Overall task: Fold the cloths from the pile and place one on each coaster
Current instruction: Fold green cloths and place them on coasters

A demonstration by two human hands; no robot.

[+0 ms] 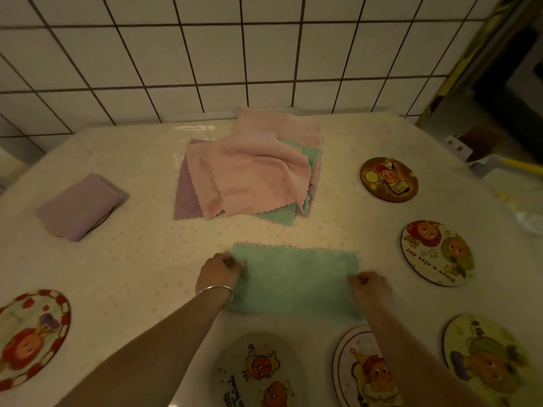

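purple cloth [78,205] hides its coaster [102,223] | bottom coasters [258,374] cropped

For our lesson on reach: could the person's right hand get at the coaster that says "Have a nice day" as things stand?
Probably yes. The right hand pinches the green cloth, and the "Have a nice day" coaster lies bare to its right on the table, with nothing between them. It would have to let go first.

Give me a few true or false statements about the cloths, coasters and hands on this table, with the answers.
1. Both hands, left hand and right hand, grip the green cloth. True.
2. The folded purple cloth lies on a coaster. True.
3. The top of the pile is green. False: it is pink.
4. Every coaster is covered. False: the coaster with the balloon figure and several others are bare.
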